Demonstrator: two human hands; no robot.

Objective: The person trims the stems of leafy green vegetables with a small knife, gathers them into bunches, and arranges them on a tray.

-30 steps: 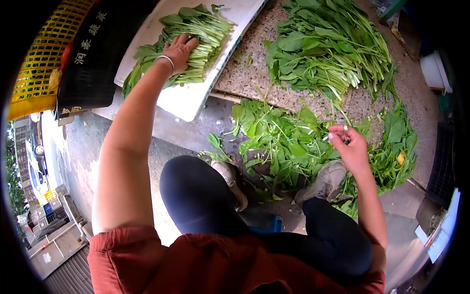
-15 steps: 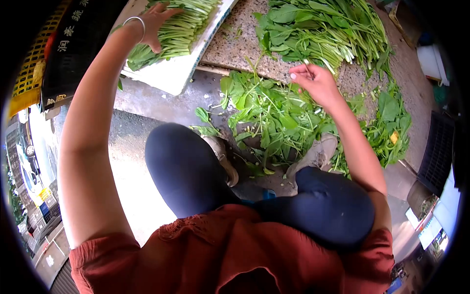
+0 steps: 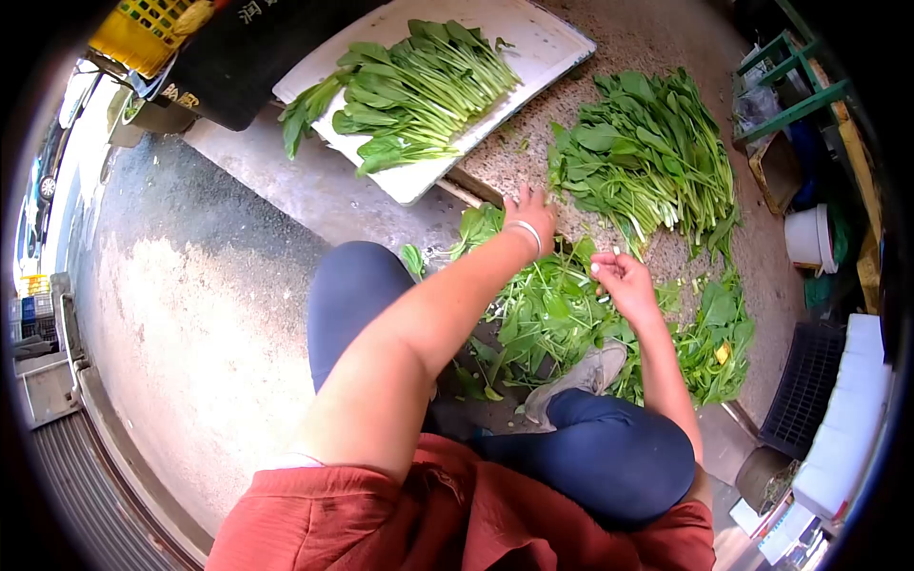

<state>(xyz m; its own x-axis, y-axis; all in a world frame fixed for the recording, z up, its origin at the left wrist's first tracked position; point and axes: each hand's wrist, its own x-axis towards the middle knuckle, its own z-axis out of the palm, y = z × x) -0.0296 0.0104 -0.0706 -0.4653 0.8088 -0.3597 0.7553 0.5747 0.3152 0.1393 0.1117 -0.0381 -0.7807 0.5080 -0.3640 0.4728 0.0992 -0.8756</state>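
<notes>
My left hand (image 3: 530, 217), with a bracelet on its wrist, is spread open over the near edge of the stone slab (image 3: 514, 157), by the loose leaves. Just right of it, my right hand (image 3: 624, 282) is closed round a small object, too small to name, above the loose green leaves (image 3: 543, 319). Leafy greens (image 3: 419, 95) lie side by side on a white board (image 3: 409, 183) at the upper left, stems toward the right. A larger pile of greens (image 3: 647, 157) rests on the slab beyond my right hand, with its pale stem ends toward me.
A yellow basket (image 3: 143, 33) and a black crate (image 3: 233, 62) stand at the upper left. To the right are a green frame (image 3: 795, 105), a white bucket (image 3: 809, 238), a black tray (image 3: 803, 385) and white boxes (image 3: 847, 419). My shoe (image 3: 581, 381) is beside the loose leaves.
My left hand has left the greens on the white board and moved right and toward me. My right hand has shifted a little, still closed. The camera view has turned.
</notes>
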